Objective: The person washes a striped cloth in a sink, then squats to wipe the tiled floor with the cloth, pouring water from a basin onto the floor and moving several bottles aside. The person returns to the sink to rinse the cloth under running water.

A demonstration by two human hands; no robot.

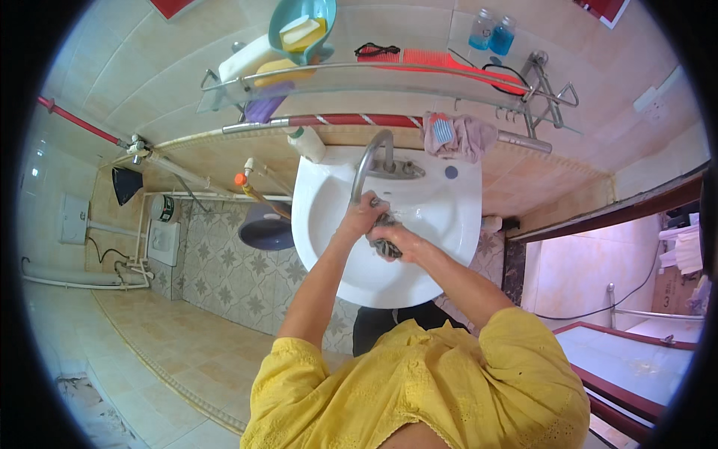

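A white washbasin [387, 286] lies in front of me. Both hands are over its bowl, gripping a wet, dark grey patterned cloth [387, 247]. My left hand [362, 216] holds the cloth's upper end, right beneath the spout of the curved metal faucet [367, 157]. Lower and to the right, my right hand [397, 240] is closed around the cloth's other part, and a crumpled end sticks out below its fingers. Water or suds glisten around the hands. Much of the cloth is hidden by the fingers.
Above the basin runs a glass shelf [336, 90] with a red comb [426, 58] and a teal soap holder [276, 39]. A pinkish cloth [474, 134] hangs by the basin's back right. A white bottle [307, 145] stands back left; a dark bucket [263, 227] sits on the floor.
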